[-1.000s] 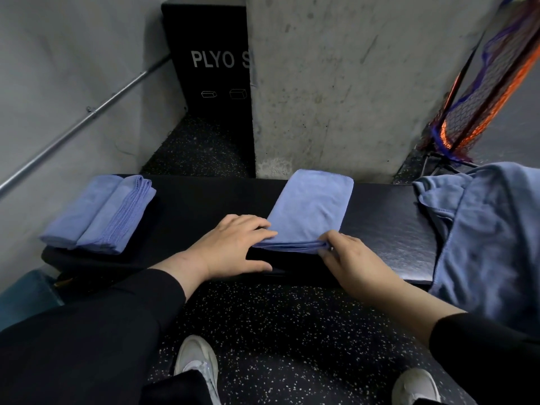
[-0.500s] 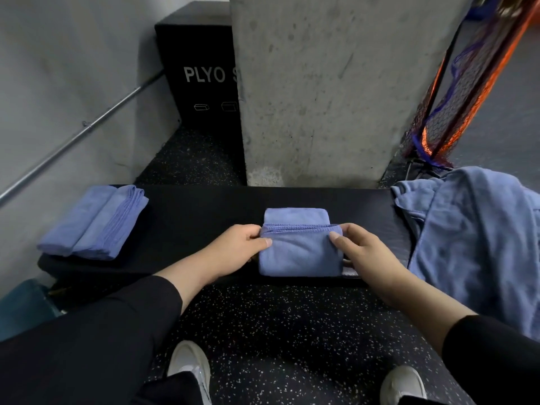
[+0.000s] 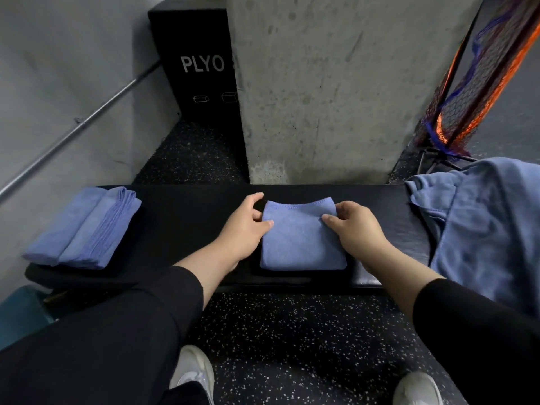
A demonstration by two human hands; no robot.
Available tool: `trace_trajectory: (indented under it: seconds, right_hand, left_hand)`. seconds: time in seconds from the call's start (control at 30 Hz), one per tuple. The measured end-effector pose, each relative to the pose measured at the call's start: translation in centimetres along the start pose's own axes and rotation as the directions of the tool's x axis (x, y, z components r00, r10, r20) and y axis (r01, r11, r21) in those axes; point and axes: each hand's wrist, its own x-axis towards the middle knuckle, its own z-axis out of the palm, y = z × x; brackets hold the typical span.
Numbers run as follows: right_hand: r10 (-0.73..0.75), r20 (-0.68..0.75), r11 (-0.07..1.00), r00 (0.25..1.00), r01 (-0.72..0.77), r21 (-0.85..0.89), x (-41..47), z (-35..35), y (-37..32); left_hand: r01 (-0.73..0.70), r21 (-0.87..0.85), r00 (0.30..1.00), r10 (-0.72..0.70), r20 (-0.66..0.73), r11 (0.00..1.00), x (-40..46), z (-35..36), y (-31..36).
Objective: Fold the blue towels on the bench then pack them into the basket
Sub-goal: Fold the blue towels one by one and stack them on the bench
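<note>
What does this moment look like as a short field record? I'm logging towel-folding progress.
towel in work: folded towel, flat at bench middle
left hand: pinches its left edge
right hand: pinches its right edge
done stack: folded towels at bench's left end
unfolded: blue towels heaped at right end
bench: black, padded
basket: cannot identify one for sure

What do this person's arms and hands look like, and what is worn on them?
Both arms wear long black sleeves, pushed back so the forearms show. The left hand and right hand are bare: no gloves, rings, watch or markings visible.
</note>
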Motion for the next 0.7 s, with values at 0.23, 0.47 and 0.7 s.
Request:
trace_trajectory:
  seconds: [0.23,0.47,0.7]
  right_hand:
    - [-0.419,-0.116,0.812,0.901,0.314,-0.492,-0.7,0.0,1.0]
    - [-0.258,0.469,0.625,0.845,0.516,-0.585,-2.7,0.5,3.3]
    - [-0.194,0.500,0.633,0.844,0.497,-0.593,-2.3,-0.7,3.8]
  left_hand:
    - [-0.399,0.574,0.893,0.446,0.065,0.715,0.0,0.8,-0.3]
    - [-0.481,0.722,0.870,0.174,0.461,0.497,-0.9,2.0,-1.9]
    - [-0.435,0.717,0.879,0.083,0.470,0.544,-1.1,0.5,-2.9]
